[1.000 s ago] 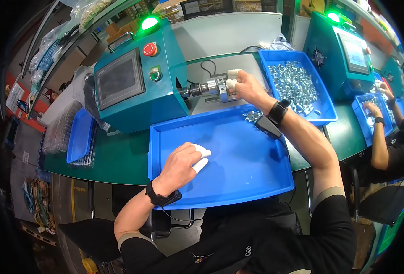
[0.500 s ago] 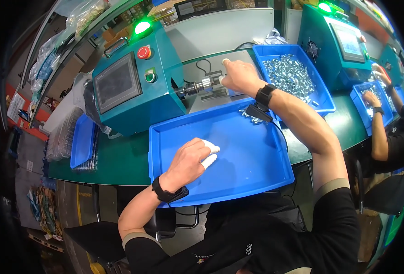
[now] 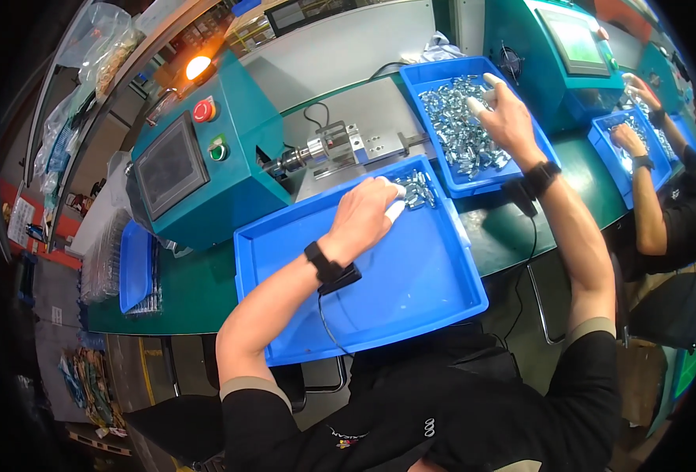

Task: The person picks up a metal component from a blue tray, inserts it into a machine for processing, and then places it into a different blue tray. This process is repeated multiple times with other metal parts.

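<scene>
My right hand (image 3: 509, 122) hovers over the far blue bin (image 3: 474, 189), above a heap of small shiny metal parts (image 3: 462, 130). White covers sit on its thumb and forefinger, which are spread apart. My left hand (image 3: 361, 219) is over the right half of the near blue tray (image 3: 348, 307), beside a small pile of metal parts (image 3: 417, 191). Its white-covered thumb and forefinger point at that pile with a gap between them. Behind the tray, a teal machine (image 3: 230, 157) has a metal chuck (image 3: 305, 157) facing a sliding clamp block (image 3: 371, 144).
The machine carries a lit orange lamp (image 3: 198, 68), a red stop button (image 3: 204, 110) and a dark screen (image 3: 171, 167). A smaller blue tray (image 3: 136, 267) lies at the left. At the right, a co-worker's hand (image 3: 629, 140) is over another blue bin (image 3: 623, 177).
My right hand has left the clamp and moved right over the far bin. My left hand has moved up and right toward the small pile. The lamp turned from green to orange.
</scene>
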A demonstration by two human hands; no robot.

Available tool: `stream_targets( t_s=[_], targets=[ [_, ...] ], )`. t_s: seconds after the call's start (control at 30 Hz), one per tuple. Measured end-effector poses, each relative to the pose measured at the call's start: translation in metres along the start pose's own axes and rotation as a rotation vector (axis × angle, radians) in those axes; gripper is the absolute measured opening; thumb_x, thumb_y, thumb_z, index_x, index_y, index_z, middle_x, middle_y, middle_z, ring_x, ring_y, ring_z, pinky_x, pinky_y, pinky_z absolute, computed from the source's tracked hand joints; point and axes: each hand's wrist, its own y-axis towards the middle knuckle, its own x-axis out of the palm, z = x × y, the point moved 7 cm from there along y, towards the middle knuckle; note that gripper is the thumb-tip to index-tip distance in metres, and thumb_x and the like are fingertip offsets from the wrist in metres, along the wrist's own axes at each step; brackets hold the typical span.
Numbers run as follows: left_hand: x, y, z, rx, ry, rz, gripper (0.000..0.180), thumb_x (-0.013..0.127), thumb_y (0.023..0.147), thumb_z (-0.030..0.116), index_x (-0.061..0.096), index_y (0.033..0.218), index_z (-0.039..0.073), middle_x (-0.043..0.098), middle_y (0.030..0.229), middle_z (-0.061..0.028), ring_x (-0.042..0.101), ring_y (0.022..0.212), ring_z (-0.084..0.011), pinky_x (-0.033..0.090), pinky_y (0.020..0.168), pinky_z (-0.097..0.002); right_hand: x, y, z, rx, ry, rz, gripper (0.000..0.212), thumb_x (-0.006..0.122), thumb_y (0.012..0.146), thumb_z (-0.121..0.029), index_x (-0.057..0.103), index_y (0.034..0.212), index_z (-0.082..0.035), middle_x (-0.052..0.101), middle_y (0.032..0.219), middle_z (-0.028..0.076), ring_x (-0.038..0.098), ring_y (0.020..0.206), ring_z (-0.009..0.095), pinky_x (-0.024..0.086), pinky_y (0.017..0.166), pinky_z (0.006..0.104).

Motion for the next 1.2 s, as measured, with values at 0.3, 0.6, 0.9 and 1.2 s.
stream_targets(
  t_s=[0.3, 0.6, 0.9, 1.2],
  targets=[
    [0.037, 0.035, -0.002, 0.019, 0.124, 0.087, 0.017, 0.065, 0.074, -0.005, 0.061, 0.087, 0.005, 0.061, 0.088, -0.0137, 0.063, 0.091, -0.0374, 0.052, 0.078, -0.0510, -0.009, -0.041, 0.033, 0.006, 0.532, 0.160, 0.052, 0.073, 0.101, -0.021, 0.058, 0.147, -0.003, 0.075, 0.111, 0.009, 0.067, 0.092, 0.011, 0.054, 0.079, 0.0255],
    [-0.010, 0.036, -0.007, -0.205, -0.557, 0.122, 0.014, 0.071, 0.095, 0.009, 0.074, 0.108, 0.004, 0.073, 0.092, -0.0078, 0.071, 0.082, -0.0244, 0.056, 0.075, -0.0361, 0.007, -0.040, 0.058, 0.048, 0.667, 0.097, 0.048, 0.071, 0.103, -0.021, 0.060, 0.147, -0.003, 0.075, 0.117, 0.009, 0.068, 0.097, 0.011, 0.051, 0.078, 0.0222],
    [-0.143, 0.044, 0.005, -0.021, -1.681, 0.320, 0.019, 0.065, 0.107, 0.016, 0.070, 0.120, 0.003, 0.070, 0.099, -0.0042, 0.065, 0.091, -0.0170, 0.055, 0.080, -0.0298, 0.005, -0.038, 0.064, 0.013, 0.617, 0.097, 0.045, 0.067, 0.106, -0.023, 0.062, 0.146, -0.004, 0.074, 0.128, 0.010, 0.071, 0.115, 0.015, 0.052, 0.081, 0.0228],
    [-0.134, 0.029, -0.028, -0.158, -0.489, 0.363, 0.015, 0.075, 0.098, 0.013, 0.077, 0.109, 0.004, 0.076, 0.100, -0.0065, 0.070, 0.087, -0.0151, 0.056, 0.081, -0.0310, 0.005, -0.043, 0.062, -0.005, 0.666, 0.082, 0.043, 0.065, 0.107, -0.023, 0.062, 0.145, -0.004, 0.076, 0.124, 0.009, 0.071, 0.110, 0.013, 0.052, 0.081, 0.0221]
  ],
)
